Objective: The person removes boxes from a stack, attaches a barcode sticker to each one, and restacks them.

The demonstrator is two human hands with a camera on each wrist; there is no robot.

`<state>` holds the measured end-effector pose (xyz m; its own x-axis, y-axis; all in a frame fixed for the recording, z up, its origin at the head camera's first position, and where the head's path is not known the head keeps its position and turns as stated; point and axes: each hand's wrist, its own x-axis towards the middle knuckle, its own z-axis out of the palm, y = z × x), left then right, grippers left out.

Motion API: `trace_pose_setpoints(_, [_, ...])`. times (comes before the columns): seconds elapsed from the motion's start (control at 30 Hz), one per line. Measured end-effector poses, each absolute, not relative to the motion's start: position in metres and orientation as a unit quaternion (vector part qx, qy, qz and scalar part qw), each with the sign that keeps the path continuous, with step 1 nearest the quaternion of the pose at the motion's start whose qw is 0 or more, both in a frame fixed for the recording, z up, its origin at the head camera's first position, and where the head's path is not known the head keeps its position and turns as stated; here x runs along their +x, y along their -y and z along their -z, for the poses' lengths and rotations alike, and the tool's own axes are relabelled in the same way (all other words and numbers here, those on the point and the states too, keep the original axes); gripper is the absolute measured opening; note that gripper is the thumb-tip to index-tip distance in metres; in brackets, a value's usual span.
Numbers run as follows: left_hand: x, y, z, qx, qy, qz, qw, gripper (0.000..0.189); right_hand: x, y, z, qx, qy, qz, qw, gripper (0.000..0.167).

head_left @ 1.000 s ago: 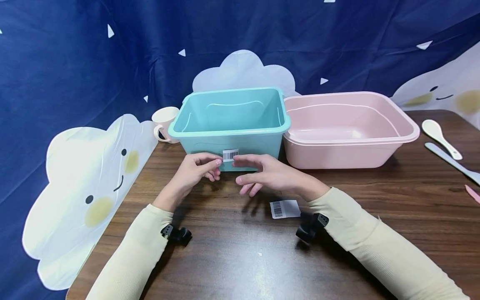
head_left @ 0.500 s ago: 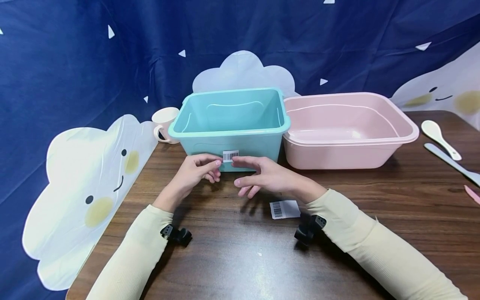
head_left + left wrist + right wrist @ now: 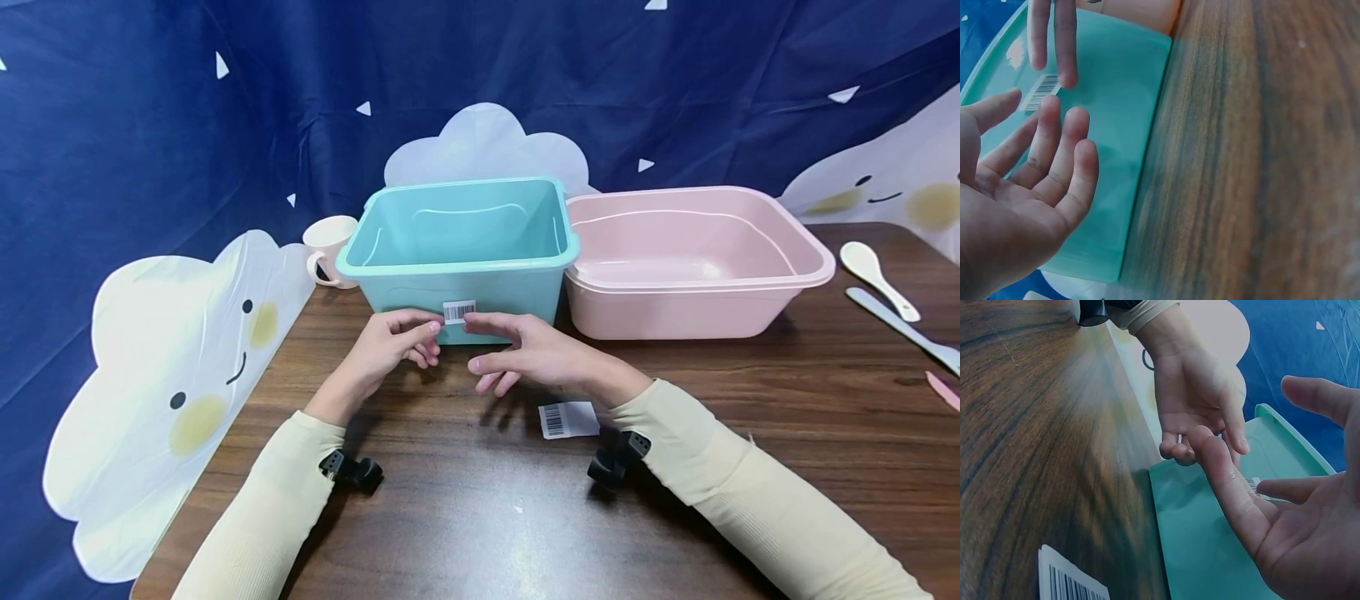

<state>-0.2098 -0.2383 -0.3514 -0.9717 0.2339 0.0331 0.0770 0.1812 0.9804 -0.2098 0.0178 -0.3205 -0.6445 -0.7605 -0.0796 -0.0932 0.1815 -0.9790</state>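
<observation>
A white barcode label (image 3: 459,312) lies flat on the front wall of a turquoise plastic bin (image 3: 390,292). My left hand (image 3: 390,340) is at its left edge, index fingertip right by the label, other fingers loosely bent. On the label's right side is my right hand (image 3: 536,350), index finger stretched toward its edge and thumb held apart. In the left wrist view, the label (image 3: 1042,92) shows between the fingers of both hands. Neither hand holds anything. A second barcode label (image 3: 570,419) lies on the table below my right hand; part of it shows in the right wrist view.
A pink basin (image 3: 682,312) stands against the bin's right side. To the bin's left is a pale mug (image 3: 330,242). At the far right lie a white spoon (image 3: 870,267), a pale blue utensil (image 3: 896,325) and a pink pointed piece (image 3: 943,390).
My right hand has shifted very slightly left and down. The left hand, both labels and the bin stay in place, apart from a tiny camera shift.
</observation>
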Motion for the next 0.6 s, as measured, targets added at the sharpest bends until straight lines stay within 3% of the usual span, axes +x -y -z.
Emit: trace_pose_setpoints(0.6, [-0.2101,0.2394,0.3516,0.098,-0.767,-0.630,0.070,0.034,-0.2100,-0.0147,0.3233,-0.297,-0.705,0.574,0.292,0.075])
